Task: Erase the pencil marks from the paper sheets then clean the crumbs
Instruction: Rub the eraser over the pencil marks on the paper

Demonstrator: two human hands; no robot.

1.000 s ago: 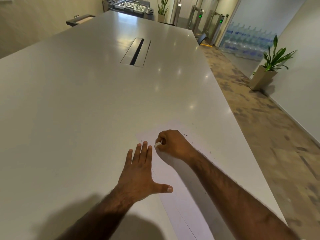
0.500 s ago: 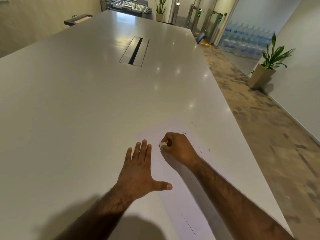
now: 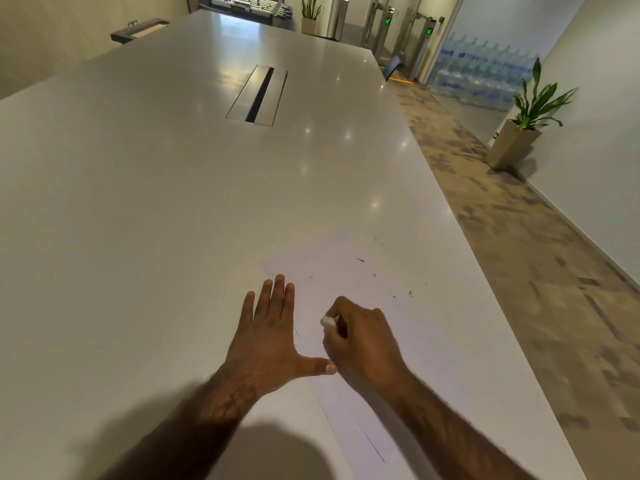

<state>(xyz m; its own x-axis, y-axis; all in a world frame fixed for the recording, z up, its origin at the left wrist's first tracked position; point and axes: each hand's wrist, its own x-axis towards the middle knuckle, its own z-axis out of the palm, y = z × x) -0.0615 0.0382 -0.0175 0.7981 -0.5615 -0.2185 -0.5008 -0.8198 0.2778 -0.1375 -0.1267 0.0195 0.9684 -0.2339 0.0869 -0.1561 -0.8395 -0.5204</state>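
Single view only, head-mounted wide-angle, no second camera to overlap. Looks forward and down along the long worktop (image 3: 145, 209), slightly right of its centreline. Both forearms enter from the bottom edge, so the near end is close up. Far end, the potted plant (image 3: 533, 109) and right-hand floor sit in the distorted periphery.
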